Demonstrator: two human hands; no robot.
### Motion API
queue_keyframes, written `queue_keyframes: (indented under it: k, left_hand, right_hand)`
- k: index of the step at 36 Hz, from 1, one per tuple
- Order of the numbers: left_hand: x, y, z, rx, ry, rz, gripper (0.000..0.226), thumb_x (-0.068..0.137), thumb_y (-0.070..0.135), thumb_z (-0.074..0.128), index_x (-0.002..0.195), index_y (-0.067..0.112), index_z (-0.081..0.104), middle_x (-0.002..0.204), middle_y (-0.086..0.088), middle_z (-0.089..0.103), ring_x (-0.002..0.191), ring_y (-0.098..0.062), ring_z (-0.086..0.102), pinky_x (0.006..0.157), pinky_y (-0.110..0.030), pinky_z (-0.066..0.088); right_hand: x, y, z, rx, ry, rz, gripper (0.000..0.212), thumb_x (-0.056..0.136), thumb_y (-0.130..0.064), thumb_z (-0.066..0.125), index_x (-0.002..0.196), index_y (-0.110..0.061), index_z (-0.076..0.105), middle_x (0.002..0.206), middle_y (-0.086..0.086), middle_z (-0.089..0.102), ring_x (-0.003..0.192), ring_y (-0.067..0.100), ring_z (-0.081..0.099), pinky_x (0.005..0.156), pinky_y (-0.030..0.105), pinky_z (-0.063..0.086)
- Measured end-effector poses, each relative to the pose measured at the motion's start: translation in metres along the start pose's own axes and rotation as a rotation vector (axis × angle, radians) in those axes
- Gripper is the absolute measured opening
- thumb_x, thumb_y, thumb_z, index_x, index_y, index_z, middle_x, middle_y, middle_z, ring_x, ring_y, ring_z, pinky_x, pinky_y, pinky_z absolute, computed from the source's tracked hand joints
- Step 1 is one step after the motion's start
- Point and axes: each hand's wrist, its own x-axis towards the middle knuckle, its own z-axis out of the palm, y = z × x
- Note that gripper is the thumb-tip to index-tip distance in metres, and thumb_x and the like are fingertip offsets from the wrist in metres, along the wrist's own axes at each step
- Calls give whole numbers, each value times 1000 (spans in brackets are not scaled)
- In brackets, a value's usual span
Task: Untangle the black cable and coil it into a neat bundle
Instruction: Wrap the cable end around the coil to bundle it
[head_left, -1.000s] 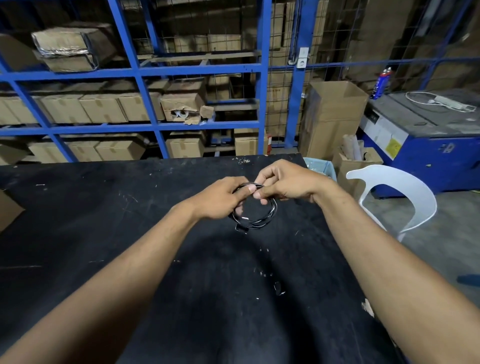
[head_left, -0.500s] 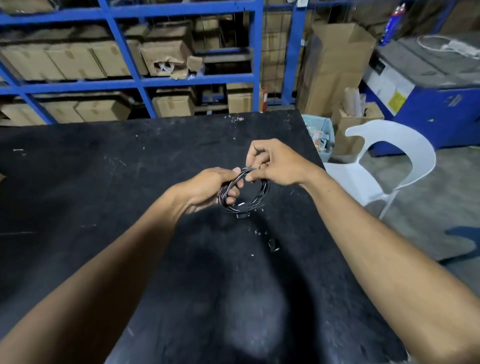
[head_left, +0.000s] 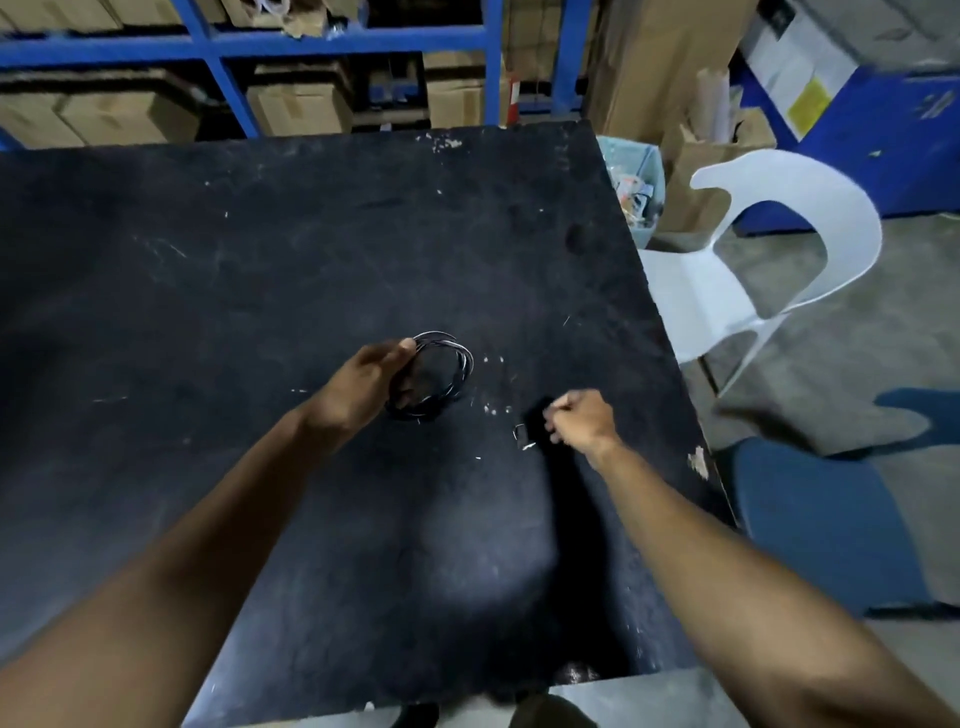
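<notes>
The black cable (head_left: 453, 375) is wound into a small round coil just above the black table (head_left: 260, 270), near its middle. My left hand (head_left: 363, 384) grips the coil's left side, thumb on top. My right hand (head_left: 579, 422) is off the coil, lower right of it and close to the tabletop. Its fingers are curled in and nothing shows in them. A small pale-edged object (head_left: 520, 434) lies on the table just left of those fingertips; what it is cannot be told.
The table's right edge runs close to my right hand. Beyond it stand a white plastic chair (head_left: 810, 218), a bin of scraps (head_left: 636, 182) and a blue seat (head_left: 826, 525). Blue racking (head_left: 363, 41) with cardboard boxes lines the far side.
My right hand has let go of the coil and moved down and right toward the small object. My left hand still holds the coil. The camera has tilted down.
</notes>
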Motion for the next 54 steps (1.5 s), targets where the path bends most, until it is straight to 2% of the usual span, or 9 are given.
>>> queue_keyframes:
  k: [5, 15, 22, 26, 30, 35, 43, 50, 54]
  left_hand:
    - [-1, -20, -3, -8, 57, -60, 40, 114, 17, 37, 78, 11, 52, 60, 5, 46, 45, -3, 44, 45, -16, 38]
    - [-17, -44, -2, -21, 74, -94, 37, 114, 18, 37, 80, 13, 51, 57, 13, 51, 46, -3, 45, 47, -16, 38]
    - [-22, -32, 3, -43, 151, -83, 27, 110, 17, 50, 84, 16, 53, 67, 3, 41, 56, -9, 37, 47, -15, 32]
    - [-24, -25, 5, 73, 76, 11, 33, 98, 7, 70, 69, 21, 62, 56, 15, 53, 50, 1, 48, 51, -13, 41]
    - [-30, -8, 12, 100, -40, 79, 34, 90, 15, 82, 70, 6, 56, 65, -6, 59, 64, -17, 54, 64, -30, 47]
    - [-39, 18, 16, 67, 23, 148, 38, 77, 23, 88, 83, 22, 51, 96, -26, 78, 86, -35, 66, 83, -50, 53]
    - [-51, 55, 10, 69, 40, 195, 32, 76, 17, 84, 69, 38, 61, 84, -6, 75, 82, -30, 57, 80, -44, 48]
    - [-50, 65, -2, 153, 144, 281, 33, 73, 11, 74, 77, 21, 43, 75, -1, 74, 79, -23, 66, 88, -46, 56]
    - [-50, 67, -7, 203, 221, 318, 32, 69, 25, 78, 73, 29, 46, 77, 2, 77, 74, -20, 61, 84, -46, 55]
  right_hand:
    - [3, 28, 38, 19, 43, 92, 17, 85, -26, 83, 94, -12, 81, 102, 15, 81, 105, 32, 77, 103, 37, 57]
    - [4, 30, 75, 116, 84, 92, 5, 84, -14, 81, 84, -14, 75, 101, 17, 80, 98, 31, 76, 96, 35, 60]
    - [-31, -2, 54, 527, -218, -76, 23, 89, 5, 77, 78, -10, 64, 76, 15, 69, 58, 13, 71, 54, 22, 44]
    - [-60, -32, 31, 773, -383, -127, 23, 90, 8, 72, 82, -12, 64, 78, 9, 73, 66, 14, 73, 61, 17, 52]
    - [-89, -61, 13, 868, -478, -214, 23, 92, 9, 69, 84, -12, 64, 77, 6, 74, 70, 14, 75, 71, 21, 58]
    - [-110, -87, 2, 841, -470, -297, 21, 91, 8, 71, 85, -12, 65, 77, 6, 76, 71, 14, 74, 69, 20, 58]
    - [-127, -111, -14, 765, -517, -339, 15, 92, 4, 71, 90, -10, 67, 78, 5, 76, 71, 16, 74, 68, 21, 58]
    - [-136, -122, -27, 814, -719, -238, 18, 87, 5, 72, 94, -10, 79, 81, 10, 73, 74, 25, 77, 73, 29, 63]
    - [-139, -126, -27, 749, -611, -209, 18, 93, 6, 68, 92, -8, 80, 77, 11, 71, 73, 25, 77, 70, 28, 63]
